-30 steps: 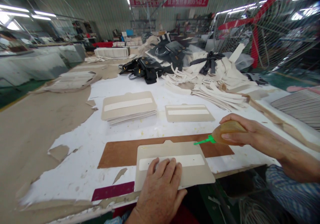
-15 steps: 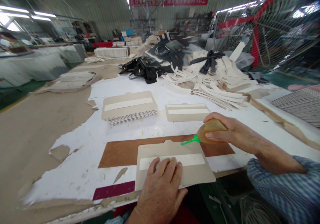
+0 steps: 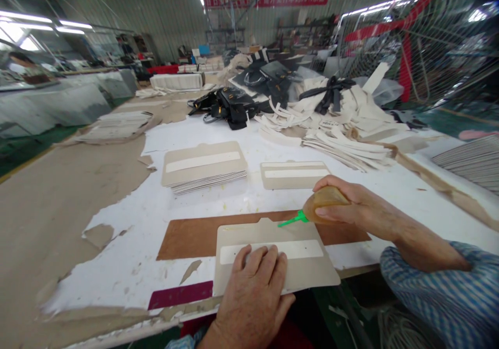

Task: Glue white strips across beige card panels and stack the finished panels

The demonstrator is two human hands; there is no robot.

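A beige panel point(image 3: 307, 268) with a pale strip across it lies near the table's front edge, partly over a brown strip point(image 3: 187, 239). My left hand point(image 3: 251, 292) rests on the panel, fingers laid across the pale strip and thumb beyond the front edge. My right hand point(image 3: 343, 203) is wrapped around a squeeze bottle point(image 3: 325, 203), amber and soft-looking, with a thin green nozzle point(image 3: 292, 219). The bottle is tilted left, and its tip is at the panel's far edge, right of a small raised tab. Whether the tip touches cannot be made out.
Behind the panel sit a stack of similar panels point(image 3: 205, 164) and a smaller panel point(image 3: 295, 175). A maroon strip point(image 3: 181, 295) lies at the front left. Farther back are black bag pieces point(image 3: 230, 107) and pale strips point(image 3: 346, 146). A large fan point(image 3: 405, 53) stands at right.
My right hand has moved the bottle slightly left, bringing the nozzle tip closer to the panel's tab. The left hand stays in place on the panel. The whole view has shifted a little.
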